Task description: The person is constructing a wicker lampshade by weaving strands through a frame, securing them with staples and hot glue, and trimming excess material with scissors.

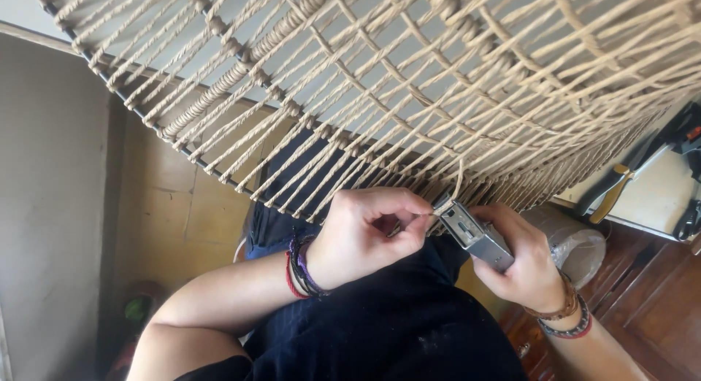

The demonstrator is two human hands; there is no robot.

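A large woven frame of tan twisted cord (409, 82) on a dark metal rim fills the upper view, its lower edge just above my hands. My left hand (365, 235) pinches a loose cord end at that edge, fingers closed on it. My right hand (522, 260) grips a small silver metal tool (475, 235), shaped like a lighter or stapler, with its tip against the same cord end. Both wrists carry beaded bracelets. My dark trousers (380, 330) lie below the hands.
A wooden cabinet (642, 293) stands at the right, with a clear plastic-wrapped roll (577, 246) beside it. Hand tools with dark and yellow handles (613, 191) lie on a white surface behind. A tiled floor (182, 206) and grey wall are at the left.
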